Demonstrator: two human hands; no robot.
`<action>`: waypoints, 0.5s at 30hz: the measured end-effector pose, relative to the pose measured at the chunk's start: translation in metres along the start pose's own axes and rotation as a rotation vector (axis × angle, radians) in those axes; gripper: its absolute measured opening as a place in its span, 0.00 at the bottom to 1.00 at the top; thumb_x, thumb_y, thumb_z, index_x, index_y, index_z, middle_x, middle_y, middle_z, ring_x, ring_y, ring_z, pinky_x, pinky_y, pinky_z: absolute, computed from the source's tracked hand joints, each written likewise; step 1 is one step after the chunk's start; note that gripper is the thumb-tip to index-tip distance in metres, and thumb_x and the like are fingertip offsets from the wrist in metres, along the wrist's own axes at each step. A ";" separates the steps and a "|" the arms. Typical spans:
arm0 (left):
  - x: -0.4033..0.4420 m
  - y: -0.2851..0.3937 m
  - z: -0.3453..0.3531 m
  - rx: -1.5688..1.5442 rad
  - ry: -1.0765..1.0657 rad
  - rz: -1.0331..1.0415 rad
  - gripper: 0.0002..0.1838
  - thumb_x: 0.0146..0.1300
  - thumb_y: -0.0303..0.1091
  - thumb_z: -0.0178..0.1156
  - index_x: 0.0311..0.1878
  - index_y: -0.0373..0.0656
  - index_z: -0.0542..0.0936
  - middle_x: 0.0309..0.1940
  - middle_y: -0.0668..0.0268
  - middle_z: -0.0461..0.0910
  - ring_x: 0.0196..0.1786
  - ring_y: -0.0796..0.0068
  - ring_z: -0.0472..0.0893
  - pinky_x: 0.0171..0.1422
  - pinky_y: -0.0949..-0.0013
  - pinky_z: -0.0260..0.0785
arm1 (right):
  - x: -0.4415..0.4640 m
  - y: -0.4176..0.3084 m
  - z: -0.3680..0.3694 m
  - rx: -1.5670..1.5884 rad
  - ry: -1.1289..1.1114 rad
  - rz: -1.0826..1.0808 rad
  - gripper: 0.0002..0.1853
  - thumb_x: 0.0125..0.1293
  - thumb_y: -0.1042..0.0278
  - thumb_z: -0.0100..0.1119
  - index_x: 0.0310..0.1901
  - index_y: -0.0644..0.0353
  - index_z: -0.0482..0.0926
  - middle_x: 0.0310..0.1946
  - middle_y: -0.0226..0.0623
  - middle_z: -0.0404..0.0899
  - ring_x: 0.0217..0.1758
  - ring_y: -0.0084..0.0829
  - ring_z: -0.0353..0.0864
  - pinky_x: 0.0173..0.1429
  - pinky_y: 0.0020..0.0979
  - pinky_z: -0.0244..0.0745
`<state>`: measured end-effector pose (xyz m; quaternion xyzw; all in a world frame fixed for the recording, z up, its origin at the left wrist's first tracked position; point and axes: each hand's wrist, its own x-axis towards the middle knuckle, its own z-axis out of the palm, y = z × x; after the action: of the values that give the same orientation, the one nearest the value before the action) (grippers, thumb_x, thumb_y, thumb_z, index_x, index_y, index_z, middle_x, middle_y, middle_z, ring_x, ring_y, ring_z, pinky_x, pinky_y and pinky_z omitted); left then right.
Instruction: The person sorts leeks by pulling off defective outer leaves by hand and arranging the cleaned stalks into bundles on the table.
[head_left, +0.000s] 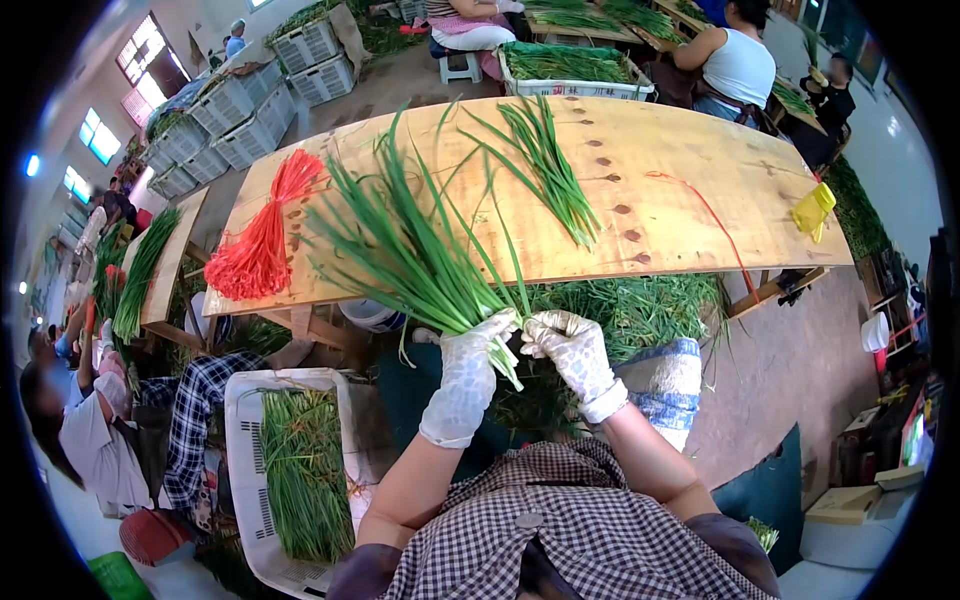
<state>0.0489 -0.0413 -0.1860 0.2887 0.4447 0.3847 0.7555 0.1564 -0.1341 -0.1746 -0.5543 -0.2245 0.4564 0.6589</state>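
Observation:
My left hand (467, 375), in a whitish patterned glove, is closed around the lower stems of a thick bunch of green chives (410, 240). The leaves fan up and left over the table edge, and pale stem ends poke out below my fingers. Close beside it, my gloved right hand (575, 355) pinches at a single chive stalk (515, 262), its fingertips almost touching the left hand. A smaller bundle of chives (550, 170) lies on the wooden table (700, 215) ahead.
Red plastic ties (262, 245) lie at the table's left, and one red strand (715, 212) and a yellow object (815, 210) at its right. A white crate (245, 490) of chives stands left of my lap. More chives (640, 310) are heaped beneath the table. Other people work nearby.

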 end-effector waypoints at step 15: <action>-0.007 0.038 -0.001 -0.220 -0.405 0.171 0.14 0.63 0.22 0.58 0.52 0.40 0.74 0.28 0.69 0.72 0.28 0.76 0.74 0.36 0.69 0.67 | 0.121 -0.047 -0.057 -1.725 0.482 -0.488 0.13 0.60 0.54 0.62 0.32 0.56 0.83 0.27 0.44 0.82 0.30 0.41 0.83 0.35 0.36 0.77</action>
<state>0.0335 -0.0269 -0.1539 0.3126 0.2135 0.4277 0.8208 0.2773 -0.0603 -0.1720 -0.8699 -0.4538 -0.1473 0.1253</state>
